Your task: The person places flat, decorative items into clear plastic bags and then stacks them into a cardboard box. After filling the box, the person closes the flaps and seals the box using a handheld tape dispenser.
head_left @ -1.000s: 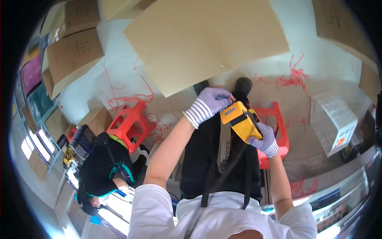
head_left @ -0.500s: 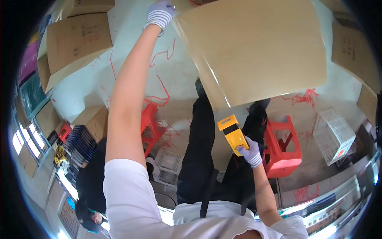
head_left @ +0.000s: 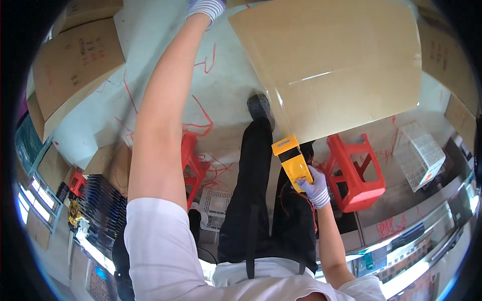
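My right hand [head_left: 315,186], in a lilac glove with a striped cuff, grips a yellow tape dispenser [head_left: 295,164] by its near end. The dispenser's far end is close to the near-left corner of a large brown cardboard box [head_left: 341,60]. Shiny clear tape [head_left: 279,100] runs along that box's left edge. My left hand [head_left: 207,6], gloved likewise, is stretched far forward, left of the box's far-left corner. The frame's top edge cuts off its fingers, so their pose is hidden.
Red plastic stools stand on the right [head_left: 356,175] and left [head_left: 192,163] of my legs. Cardboard boxes [head_left: 80,60] line the left side, with others [head_left: 447,65] at right. Red strapping scraps [head_left: 201,120] litter the floor. A white crate [head_left: 422,155] lies at right.
My left hand has moved up, partly out of the frame and away from the box's edge. The view has shifted slightly; the tape dispenser stays in my right hand near the box corner.
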The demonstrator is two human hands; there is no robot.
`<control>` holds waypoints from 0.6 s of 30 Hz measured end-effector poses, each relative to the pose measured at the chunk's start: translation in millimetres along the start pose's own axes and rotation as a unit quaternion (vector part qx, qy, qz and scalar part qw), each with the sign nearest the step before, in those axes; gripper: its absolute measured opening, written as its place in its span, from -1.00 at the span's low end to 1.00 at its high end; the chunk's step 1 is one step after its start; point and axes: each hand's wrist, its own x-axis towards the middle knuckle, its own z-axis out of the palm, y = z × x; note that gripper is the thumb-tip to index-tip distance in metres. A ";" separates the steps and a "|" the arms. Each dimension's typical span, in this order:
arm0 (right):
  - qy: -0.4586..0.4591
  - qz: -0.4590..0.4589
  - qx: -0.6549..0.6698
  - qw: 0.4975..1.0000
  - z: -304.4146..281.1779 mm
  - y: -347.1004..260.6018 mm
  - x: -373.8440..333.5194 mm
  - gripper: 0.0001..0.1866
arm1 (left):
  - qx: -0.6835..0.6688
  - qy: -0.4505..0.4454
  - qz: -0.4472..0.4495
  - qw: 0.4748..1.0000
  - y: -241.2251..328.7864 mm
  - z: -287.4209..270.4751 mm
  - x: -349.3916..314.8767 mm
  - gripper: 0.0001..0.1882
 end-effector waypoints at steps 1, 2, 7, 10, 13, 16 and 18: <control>-0.001 0.007 0.014 1.000 1.3 -1.1 0.7 -0.46 | 0.002 -0.031 -0.024 0.999 7.4 2.5 -4.9 -0.74; -0.003 0.014 0.027 1.000 1.6 -2.2 1.2 -0.47 | 0.004 -0.061 -0.048 0.997 10.7 5.1 -9.6 -0.68; -0.028 -0.014 -0.064 0.997 -6.3 -13.9 5.2 -0.56 | -0.044 0.059 -0.198 0.977 -29.5 23.6 -32.9 -0.31; -0.006 0.017 0.036 0.999 -2.5 -12.9 5.4 -0.59 | 0.026 0.305 0.119 0.945 10.3 21.0 -98.3 -0.28; -0.013 0.014 0.029 0.999 -4.7 -7.5 8.7 -0.59 | 0.095 0.163 0.238 0.953 85.8 39.7 -176.8 -0.22; -0.002 0.058 0.048 0.997 -13.0 8.3 -14.7 -0.59 | 0.004 0.102 0.268 0.958 104.3 27.3 -215.6 -0.16; -0.001 0.094 0.058 0.994 -20.6 23.3 -51.1 -0.61 | -0.004 0.122 0.259 0.958 103.4 30.2 -220.1 -0.14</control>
